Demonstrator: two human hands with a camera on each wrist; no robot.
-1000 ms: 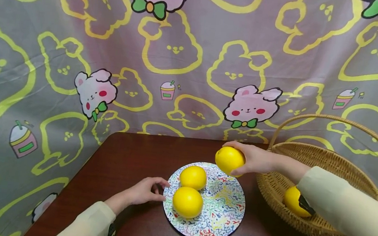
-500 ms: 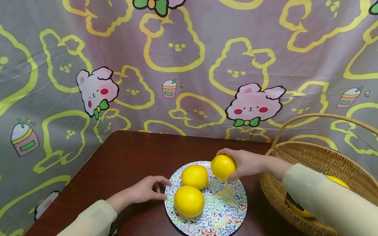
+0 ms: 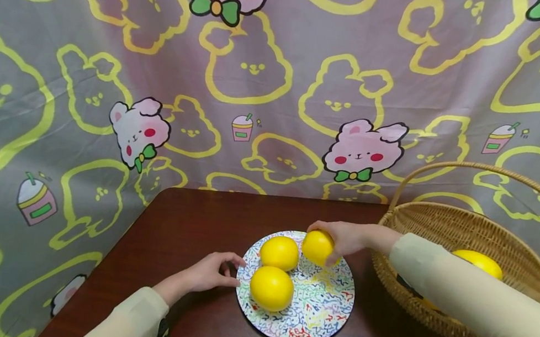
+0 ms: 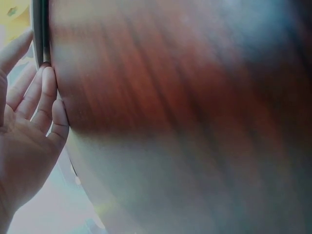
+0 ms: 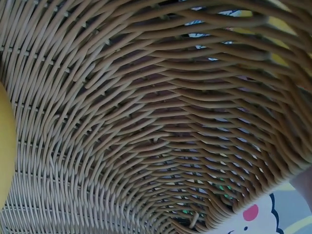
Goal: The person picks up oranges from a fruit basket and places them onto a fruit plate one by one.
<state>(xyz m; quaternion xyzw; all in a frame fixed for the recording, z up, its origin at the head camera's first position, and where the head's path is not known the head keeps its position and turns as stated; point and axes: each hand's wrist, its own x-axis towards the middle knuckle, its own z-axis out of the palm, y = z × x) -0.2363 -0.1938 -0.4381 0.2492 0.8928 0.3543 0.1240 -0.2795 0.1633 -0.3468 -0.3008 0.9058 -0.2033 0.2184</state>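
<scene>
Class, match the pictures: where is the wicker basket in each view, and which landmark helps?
Head: the wicker basket stands at right, partly behind the right sleeve.
Left wrist: not in it.
Right wrist: its weave fills most of the picture.
Landmark: the rabbit-print cloth, shared by head and right wrist.

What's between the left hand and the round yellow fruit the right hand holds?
In the head view, another round yellow fruit on the round white squiggle-patterned plate.
</scene>
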